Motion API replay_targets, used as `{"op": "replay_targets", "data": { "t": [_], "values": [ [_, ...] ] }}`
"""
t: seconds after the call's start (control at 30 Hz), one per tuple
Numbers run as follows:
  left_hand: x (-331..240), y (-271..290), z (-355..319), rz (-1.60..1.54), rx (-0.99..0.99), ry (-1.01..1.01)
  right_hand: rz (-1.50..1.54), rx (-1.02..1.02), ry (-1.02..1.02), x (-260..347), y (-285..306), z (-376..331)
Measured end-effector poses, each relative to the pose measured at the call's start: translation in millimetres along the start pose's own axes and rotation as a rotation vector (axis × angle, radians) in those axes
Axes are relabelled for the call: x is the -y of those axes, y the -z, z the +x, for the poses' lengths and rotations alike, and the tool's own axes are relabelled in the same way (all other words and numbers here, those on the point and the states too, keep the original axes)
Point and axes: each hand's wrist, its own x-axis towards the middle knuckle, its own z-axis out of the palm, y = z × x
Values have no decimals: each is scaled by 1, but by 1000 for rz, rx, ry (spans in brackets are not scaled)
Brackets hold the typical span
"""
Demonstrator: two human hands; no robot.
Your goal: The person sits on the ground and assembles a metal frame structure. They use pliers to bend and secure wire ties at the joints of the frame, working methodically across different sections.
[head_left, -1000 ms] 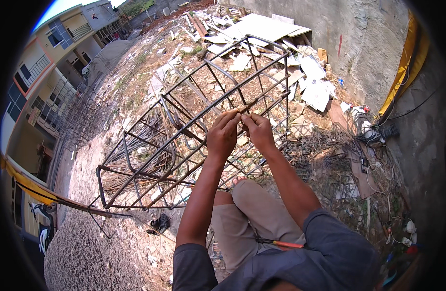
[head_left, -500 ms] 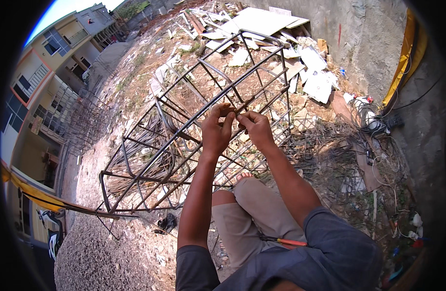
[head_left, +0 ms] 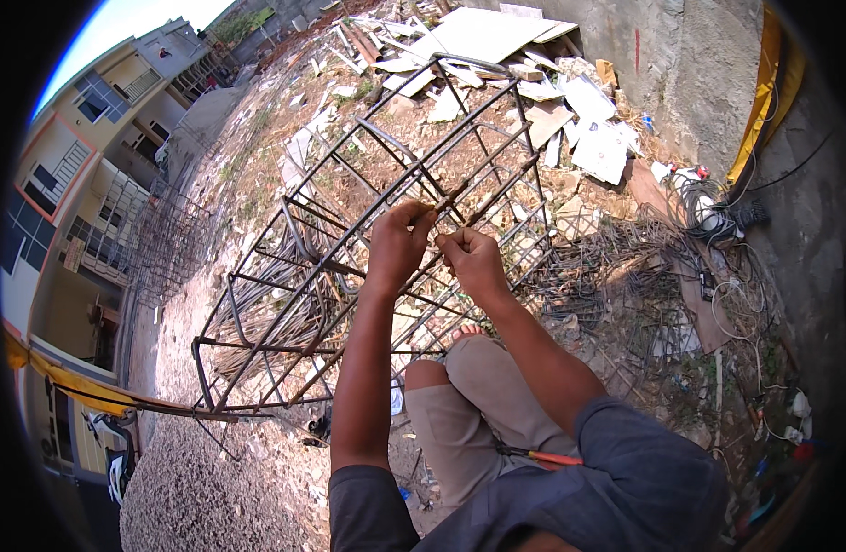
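Both hands, left hand (head_left: 397,247) and right hand (head_left: 473,260), pinch thin, bendable tie wire (head_left: 438,241) at a bar crossing of the stiff, heavy-looking steel cage (head_left: 368,221), best gripped by its bars.

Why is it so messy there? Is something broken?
Yes. Broken white boards lie heaped by the wall, and tangled wire sprawls over the dirt. The rebar cage under the left hand and right hand looks whole.
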Motion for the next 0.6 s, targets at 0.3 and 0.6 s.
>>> {"op": "replay_targets", "data": {
  "t": [0.3,0.6],
  "values": [
    [-1,5,1,-5,31,-30,-217,238,209,32,39,20],
    [5,2,0,-115,92,119,90,103,115,-30,30,49]
  ]
}}
